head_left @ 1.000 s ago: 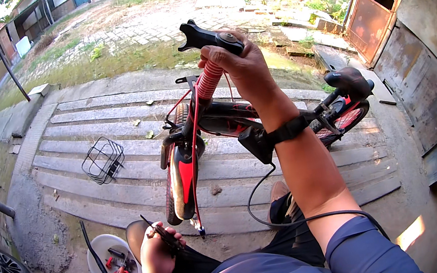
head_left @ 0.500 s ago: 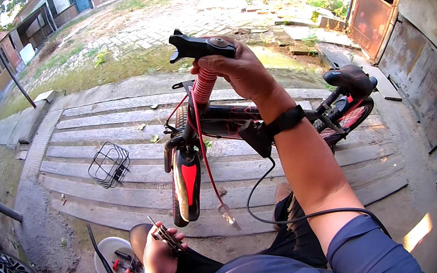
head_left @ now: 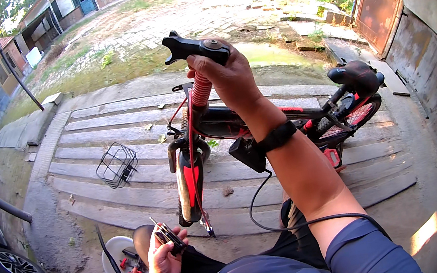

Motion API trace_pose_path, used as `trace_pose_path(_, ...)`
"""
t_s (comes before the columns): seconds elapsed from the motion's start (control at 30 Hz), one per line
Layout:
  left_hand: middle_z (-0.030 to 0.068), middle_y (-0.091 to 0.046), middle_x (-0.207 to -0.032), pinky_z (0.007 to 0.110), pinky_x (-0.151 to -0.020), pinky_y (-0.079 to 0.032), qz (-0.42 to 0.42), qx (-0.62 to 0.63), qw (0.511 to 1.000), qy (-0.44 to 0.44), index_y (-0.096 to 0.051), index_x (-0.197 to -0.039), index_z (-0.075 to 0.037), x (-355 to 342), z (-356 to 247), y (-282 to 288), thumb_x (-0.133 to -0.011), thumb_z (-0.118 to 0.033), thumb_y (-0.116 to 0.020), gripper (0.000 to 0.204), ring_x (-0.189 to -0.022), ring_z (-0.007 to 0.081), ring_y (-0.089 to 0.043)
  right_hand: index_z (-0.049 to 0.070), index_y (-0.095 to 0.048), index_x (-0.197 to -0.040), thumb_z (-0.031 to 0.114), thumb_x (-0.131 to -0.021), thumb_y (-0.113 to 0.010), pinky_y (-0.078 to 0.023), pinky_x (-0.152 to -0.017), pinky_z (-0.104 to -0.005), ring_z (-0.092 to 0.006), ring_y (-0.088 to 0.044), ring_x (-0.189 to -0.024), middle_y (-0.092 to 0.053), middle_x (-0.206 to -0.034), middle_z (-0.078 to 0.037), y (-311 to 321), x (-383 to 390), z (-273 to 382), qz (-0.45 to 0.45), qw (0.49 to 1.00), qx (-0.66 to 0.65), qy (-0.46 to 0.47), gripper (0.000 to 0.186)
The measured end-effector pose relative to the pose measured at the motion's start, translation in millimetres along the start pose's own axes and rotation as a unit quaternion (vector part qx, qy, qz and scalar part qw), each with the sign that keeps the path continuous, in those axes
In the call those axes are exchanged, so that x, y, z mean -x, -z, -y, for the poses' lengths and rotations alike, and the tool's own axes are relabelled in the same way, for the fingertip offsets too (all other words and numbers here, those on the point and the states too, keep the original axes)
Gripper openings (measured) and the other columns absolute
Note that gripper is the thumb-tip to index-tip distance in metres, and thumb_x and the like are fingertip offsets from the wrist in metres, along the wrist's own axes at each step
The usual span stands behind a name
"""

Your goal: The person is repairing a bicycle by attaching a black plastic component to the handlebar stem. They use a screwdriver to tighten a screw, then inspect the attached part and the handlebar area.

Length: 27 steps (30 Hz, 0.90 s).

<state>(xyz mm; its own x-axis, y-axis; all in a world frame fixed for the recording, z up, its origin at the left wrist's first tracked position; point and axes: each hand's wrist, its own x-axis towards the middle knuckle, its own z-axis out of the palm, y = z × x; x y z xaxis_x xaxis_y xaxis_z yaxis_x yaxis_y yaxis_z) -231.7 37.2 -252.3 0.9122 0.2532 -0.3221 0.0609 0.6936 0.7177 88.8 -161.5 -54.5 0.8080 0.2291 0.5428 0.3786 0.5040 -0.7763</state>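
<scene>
My right hand (head_left: 228,74) is closed around a black bicycle stem (head_left: 189,47), which has a forked, empty clamp end and a bolt on top. Below the fingers, a column of red ringed spacers (head_left: 201,91) runs down into the front of a black and red bicycle (head_left: 221,118). A red cable (head_left: 194,169) hangs loose past the front fender (head_left: 191,181), its end beside the front wheel. Low on the left, my left hand (head_left: 163,261) grips a folding hex key set (head_left: 169,238) with thin metal keys sticking out.
Left of my left hand stands a white bucket (head_left: 113,258) with red and black tools. A black wire basket (head_left: 117,165) lies on the stone slabs (head_left: 85,137). The bicycle's saddle (head_left: 358,77) is at the right. A car wheel (head_left: 17,264) stands far left; a rusty door (head_left: 379,11) far right.
The view has shifted slightly, so the surroundings sit further right. My right hand and the stem have moved slightly left. The red cable's end has swung left toward the front wheel.
</scene>
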Motion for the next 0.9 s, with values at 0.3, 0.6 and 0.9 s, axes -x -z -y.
trace_pose_path(0.3, 0.0158, -0.067, -0.106, 0.033, -0.059, -0.056, -0.067, -0.029, 0.995, -0.07, -0.044, -0.146, -0.019, 2.9, -53.6, -22.8, -0.101, -0.031, -0.053, 0.048, -0.081, 0.0222, -0.068, 0.002, -0.061, -0.117, 0.009, -0.09, -0.073, -0.049, -0.064, -0.0253, -0.0076, -0.061, -0.073, -0.064, -0.083, 0.0, 1.7, -5.2, -3.5, 0.042, 0.998, -0.044, -0.001, 0.031)
trace_pose_path(0.6, 0.009, -0.061, -0.112, 0.025, -0.081, -0.046, 0.051, -0.437, 0.85, -0.29, -0.043, -0.146, 0.001, -10.6, -173.1, -116.0, -0.095, -0.023, -0.06, 0.059, -0.092, 0.0152, -0.059, 0.003, -0.06, -0.123, 0.009, -0.09, -0.072, -0.042, -0.047, -0.0234, -0.0049, -0.052, -0.053, -0.06, -0.077, 0.001, 3.6, -6.7, -11.8, 0.067, 0.995, -0.076, -0.019, 0.036)
trace_pose_path(0.9, 0.005, -0.057, -0.124, 0.028, -0.104, -0.045, 0.137, -0.598, 0.692, -0.38, -0.054, -0.135, -0.002, -15.6, -222.6, -226.6, -0.081, 0.007, -0.071, 0.057, -0.115, 0.0139, -0.059, 0.003, -0.057, -0.125, 0.009, -0.09, -0.072, -0.038, -0.039, -0.0256, -0.0073, -0.051, -0.046, -0.059, -0.074, 0.0, 3.6, -6.1, -4.3, 0.071, 0.994, -0.078, -0.037, 0.039)
